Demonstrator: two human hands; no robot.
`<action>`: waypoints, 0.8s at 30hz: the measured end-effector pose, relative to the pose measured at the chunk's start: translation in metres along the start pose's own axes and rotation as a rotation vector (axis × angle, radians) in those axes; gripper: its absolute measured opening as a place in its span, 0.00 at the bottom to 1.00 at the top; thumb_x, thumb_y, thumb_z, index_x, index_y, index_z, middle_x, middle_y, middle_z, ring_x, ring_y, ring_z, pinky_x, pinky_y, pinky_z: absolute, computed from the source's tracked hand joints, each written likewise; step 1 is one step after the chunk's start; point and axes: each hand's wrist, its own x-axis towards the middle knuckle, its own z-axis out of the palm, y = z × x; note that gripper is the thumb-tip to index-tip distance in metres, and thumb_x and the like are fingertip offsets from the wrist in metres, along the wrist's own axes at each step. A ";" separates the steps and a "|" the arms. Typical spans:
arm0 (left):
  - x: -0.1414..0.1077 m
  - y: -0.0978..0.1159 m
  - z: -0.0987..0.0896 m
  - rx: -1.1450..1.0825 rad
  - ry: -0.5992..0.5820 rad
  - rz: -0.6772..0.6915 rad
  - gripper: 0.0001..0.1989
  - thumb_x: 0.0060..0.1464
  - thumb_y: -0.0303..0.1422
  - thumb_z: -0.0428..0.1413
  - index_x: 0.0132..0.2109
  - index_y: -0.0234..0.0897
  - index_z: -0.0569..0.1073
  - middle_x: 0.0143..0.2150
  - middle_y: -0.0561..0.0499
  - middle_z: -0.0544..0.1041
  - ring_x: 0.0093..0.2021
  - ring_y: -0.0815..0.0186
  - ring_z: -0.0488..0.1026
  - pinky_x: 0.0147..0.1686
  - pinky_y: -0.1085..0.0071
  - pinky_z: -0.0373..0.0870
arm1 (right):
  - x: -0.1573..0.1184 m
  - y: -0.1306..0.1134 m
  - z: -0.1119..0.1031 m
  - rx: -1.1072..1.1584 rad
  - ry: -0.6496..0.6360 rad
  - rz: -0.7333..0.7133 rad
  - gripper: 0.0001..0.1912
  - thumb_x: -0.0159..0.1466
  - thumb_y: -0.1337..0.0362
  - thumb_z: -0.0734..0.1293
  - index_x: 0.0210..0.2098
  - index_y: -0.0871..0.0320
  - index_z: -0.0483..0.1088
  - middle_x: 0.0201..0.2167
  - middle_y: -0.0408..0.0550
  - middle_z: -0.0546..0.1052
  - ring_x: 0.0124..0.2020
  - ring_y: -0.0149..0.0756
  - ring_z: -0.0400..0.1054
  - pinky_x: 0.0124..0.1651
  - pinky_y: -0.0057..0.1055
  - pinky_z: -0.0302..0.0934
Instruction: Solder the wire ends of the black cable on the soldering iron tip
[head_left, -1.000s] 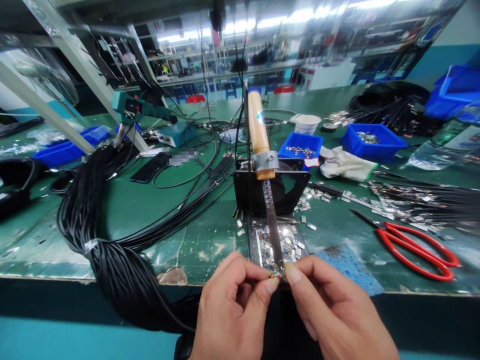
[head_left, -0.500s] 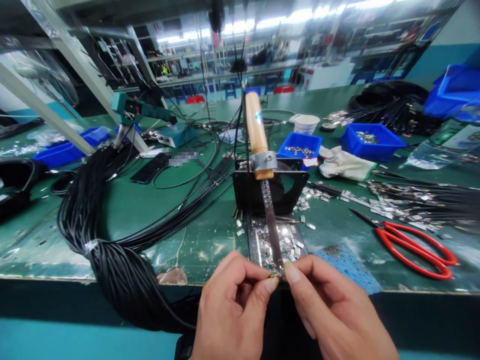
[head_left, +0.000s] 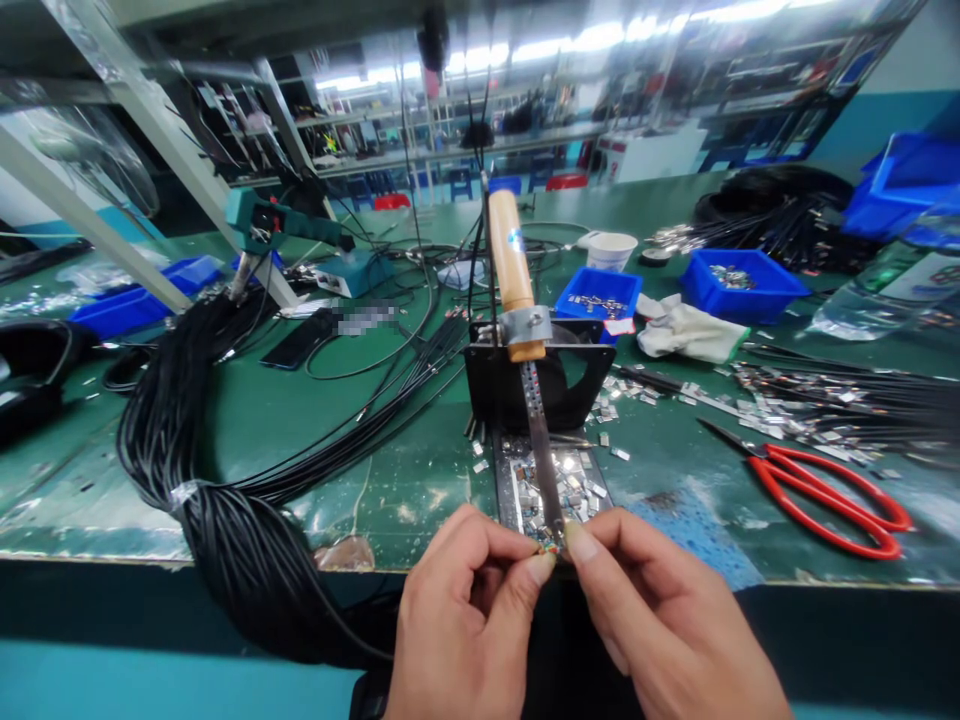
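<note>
A soldering iron (head_left: 510, 245) with a wooden handle is clamped to a black stand (head_left: 499, 385), its shaft slanting down toward me. My left hand (head_left: 469, 610) is closed, thumb and forefinger pinching tiny coloured wires (head_left: 550, 548) just under the iron's tip. Beside it, my right hand (head_left: 667, 615) is closed too, with its thumb right against the tip area. Whatever sits between the right fingertips is too small and hidden to name. Behind the fingertips, many small metal connector pieces (head_left: 596, 490) lie on the base below the iron.
A thick bundle of black cables (head_left: 161, 420) hangs over the table edge at left. Red-handled scissors (head_left: 825, 495) lie at right. Farther back are blue bins (head_left: 742, 290), a white glove (head_left: 690, 330), a paper cup (head_left: 611, 250) and a phone (head_left: 300, 338).
Both hands keep their pinch at the iron's tip, with hardly any movement. The whole view has shifted very slightly.
</note>
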 end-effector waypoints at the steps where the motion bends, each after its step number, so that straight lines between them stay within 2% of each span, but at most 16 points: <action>1: 0.000 0.000 0.000 0.003 -0.001 0.003 0.10 0.65 0.37 0.59 0.34 0.41 0.78 0.31 0.54 0.71 0.31 0.65 0.68 0.30 0.69 0.63 | 0.001 0.002 -0.001 -0.009 -0.012 -0.011 0.25 0.68 0.38 0.65 0.30 0.53 0.73 0.18 0.36 0.61 0.19 0.28 0.54 0.21 0.25 0.52; 8: 0.003 -0.002 -0.002 0.028 -0.031 0.039 0.10 0.66 0.36 0.59 0.35 0.41 0.78 0.31 0.54 0.71 0.30 0.65 0.68 0.29 0.69 0.64 | 0.004 0.008 -0.005 -0.057 -0.035 -0.083 0.24 0.70 0.41 0.64 0.32 0.53 0.74 0.19 0.37 0.63 0.20 0.29 0.55 0.21 0.24 0.53; 17: 0.001 0.000 -0.001 0.035 0.014 0.047 0.09 0.64 0.34 0.60 0.33 0.41 0.78 0.31 0.55 0.71 0.29 0.66 0.68 0.28 0.70 0.63 | 0.003 0.006 -0.003 -0.035 -0.020 -0.094 0.22 0.70 0.43 0.65 0.30 0.53 0.72 0.18 0.36 0.62 0.19 0.29 0.56 0.20 0.24 0.54; 24: 0.004 -0.001 -0.001 0.065 -0.017 0.073 0.10 0.65 0.35 0.59 0.34 0.41 0.78 0.31 0.54 0.71 0.29 0.65 0.69 0.28 0.70 0.64 | 0.004 0.006 -0.002 -0.017 -0.033 -0.074 0.24 0.70 0.41 0.65 0.30 0.53 0.73 0.18 0.36 0.62 0.19 0.29 0.55 0.20 0.24 0.54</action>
